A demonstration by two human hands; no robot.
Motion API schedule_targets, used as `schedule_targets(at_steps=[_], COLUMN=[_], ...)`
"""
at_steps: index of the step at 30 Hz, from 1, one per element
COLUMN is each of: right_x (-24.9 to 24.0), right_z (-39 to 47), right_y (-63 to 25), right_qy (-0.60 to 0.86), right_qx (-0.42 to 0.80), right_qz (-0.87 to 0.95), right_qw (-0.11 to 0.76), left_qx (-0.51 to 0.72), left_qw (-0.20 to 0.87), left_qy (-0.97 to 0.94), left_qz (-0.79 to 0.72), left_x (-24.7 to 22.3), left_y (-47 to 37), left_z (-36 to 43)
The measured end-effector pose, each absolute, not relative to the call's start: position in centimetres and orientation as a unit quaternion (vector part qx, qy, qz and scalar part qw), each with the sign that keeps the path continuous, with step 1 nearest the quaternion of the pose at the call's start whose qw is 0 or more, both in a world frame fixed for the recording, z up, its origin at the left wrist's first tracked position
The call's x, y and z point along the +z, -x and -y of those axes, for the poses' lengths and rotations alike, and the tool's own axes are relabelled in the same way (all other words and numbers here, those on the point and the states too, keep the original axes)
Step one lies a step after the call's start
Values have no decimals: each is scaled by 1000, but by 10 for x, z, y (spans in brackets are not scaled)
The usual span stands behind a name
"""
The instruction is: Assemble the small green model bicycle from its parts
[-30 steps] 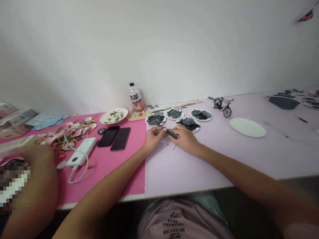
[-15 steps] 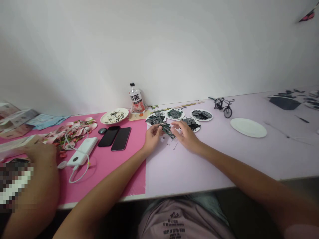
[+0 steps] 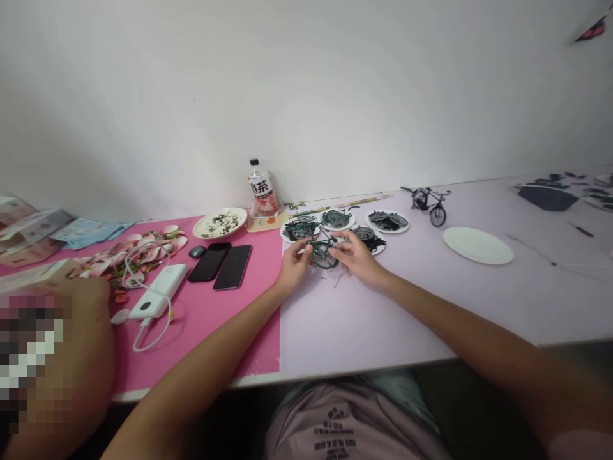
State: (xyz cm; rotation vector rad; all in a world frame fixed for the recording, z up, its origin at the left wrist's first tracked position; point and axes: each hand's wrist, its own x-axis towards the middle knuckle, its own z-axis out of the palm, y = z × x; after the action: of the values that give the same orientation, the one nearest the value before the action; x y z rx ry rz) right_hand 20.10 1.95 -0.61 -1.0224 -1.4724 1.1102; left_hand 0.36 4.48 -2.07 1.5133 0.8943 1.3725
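Note:
Between my two hands is a dark green toy bicycle piece with a spoked wheel facing me. My left hand pinches its left side between thumb and fingers. On the other side, my right hand grips the wheel's right edge with its fingertips. Just behind lie small white plates heaped with dark parts: a left plate, a middle plate, a right plate and a front plate partly covered by my right hand. A dark assembled toy bicycle stands at the back right.
An oval white plate lies to the right, near a small screwdriver. Leftward are two phones, a white power bank with cable, a bottle and a round dish. Another person's arm rests at far left.
The green piece has turned between my hands, so its round wheel now faces me. Both hands have shifted slightly around it. The other person's hand at the far left has moved a little.

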Motion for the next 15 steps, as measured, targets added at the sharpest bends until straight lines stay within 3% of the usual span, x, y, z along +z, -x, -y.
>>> schedule_targets(at_steps=[15], right_x=[-6], right_z=[-26], right_y=[-204], right_qy=[391], right_qx=[502], right_qz=[500], right_qw=[587], left_qx=[501], left_qw=[450], left_qy=[-620], left_qz=[-404], left_x=[-5], left_y=[-4], left_z=[-32])
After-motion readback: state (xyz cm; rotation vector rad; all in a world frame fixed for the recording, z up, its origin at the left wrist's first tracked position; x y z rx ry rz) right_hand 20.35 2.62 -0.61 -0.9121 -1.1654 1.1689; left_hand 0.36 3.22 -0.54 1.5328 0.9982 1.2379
